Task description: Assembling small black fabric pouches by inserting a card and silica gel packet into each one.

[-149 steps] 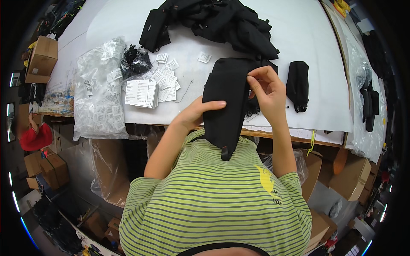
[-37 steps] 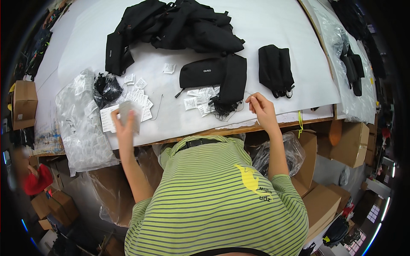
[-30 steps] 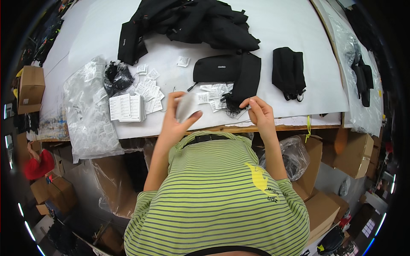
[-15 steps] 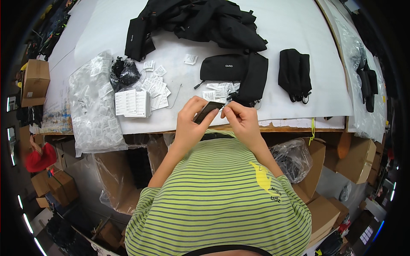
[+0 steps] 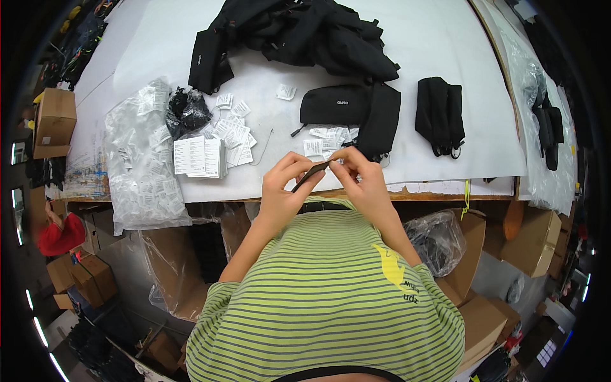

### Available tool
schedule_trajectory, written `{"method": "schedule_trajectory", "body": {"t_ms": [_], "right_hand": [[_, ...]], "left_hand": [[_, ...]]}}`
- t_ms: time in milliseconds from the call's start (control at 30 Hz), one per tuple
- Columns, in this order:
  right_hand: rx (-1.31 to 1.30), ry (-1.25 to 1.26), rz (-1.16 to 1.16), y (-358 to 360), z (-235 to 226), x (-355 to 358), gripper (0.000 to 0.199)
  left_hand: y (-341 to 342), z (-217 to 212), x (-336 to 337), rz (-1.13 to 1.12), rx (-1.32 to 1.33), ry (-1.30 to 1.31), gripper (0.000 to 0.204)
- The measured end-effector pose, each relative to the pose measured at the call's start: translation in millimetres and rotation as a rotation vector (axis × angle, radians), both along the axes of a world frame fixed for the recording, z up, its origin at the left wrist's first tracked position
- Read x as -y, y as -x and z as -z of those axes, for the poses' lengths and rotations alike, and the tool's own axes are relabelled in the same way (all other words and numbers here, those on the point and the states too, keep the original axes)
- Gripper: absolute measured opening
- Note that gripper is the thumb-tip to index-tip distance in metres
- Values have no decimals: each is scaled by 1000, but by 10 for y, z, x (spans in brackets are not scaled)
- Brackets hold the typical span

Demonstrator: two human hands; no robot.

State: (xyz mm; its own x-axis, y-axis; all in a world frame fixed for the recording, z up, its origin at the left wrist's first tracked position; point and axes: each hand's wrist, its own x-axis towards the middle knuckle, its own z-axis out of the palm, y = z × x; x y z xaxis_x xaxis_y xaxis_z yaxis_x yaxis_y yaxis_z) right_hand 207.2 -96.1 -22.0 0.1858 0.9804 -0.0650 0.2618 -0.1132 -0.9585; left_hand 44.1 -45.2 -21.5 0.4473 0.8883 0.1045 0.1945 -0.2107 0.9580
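Observation:
My left hand (image 5: 283, 191) grips a dark flat tag (image 5: 310, 174) between thumb and fingers, just over the table's near edge. At the tag's right end, my right hand (image 5: 364, 181) pinches with thumb and index finger; the fingers hide the exact spot. Small white label packets (image 5: 328, 135) lie right beyond the hands, beside a black zipped pouch (image 5: 334, 104) with a second dark pouch (image 5: 380, 114) against it. Left of the hands sits a stack of white printed tags (image 5: 198, 158), with loose white labels (image 5: 234, 130) behind it.
A clear plastic bag of labels (image 5: 146, 172) hangs over the near edge at left, next to a bundle of black cords (image 5: 189, 109). A heap of black pouches (image 5: 305, 38) covers the far middle. More black pouches (image 5: 439, 116) lie at right. Cardboard boxes (image 5: 531, 239) stand below the table.
The tag has tilted to show more of its edge, and my right fingers have closed farther over its right end. My left hand has shifted slightly nearer to me.

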Motion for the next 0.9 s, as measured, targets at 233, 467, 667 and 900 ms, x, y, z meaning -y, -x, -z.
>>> {"method": "schedule_trajectory", "body": {"t_ms": [233,467,667,900], "right_hand": [[-253,-2,-16,-152,74,113,13],[-231,-30,-36,-213,28,146,11],[-225,78,-93,-157,82,67,11],[-585,195,-69,-249,244,5,12]], "left_hand": [[39,89,-40,184,134,119,13],[12,202,-90,355,358,554,21],[-22,254,-160,377,201,608,13],[-191,330,-251,299,314,522,14]]}}
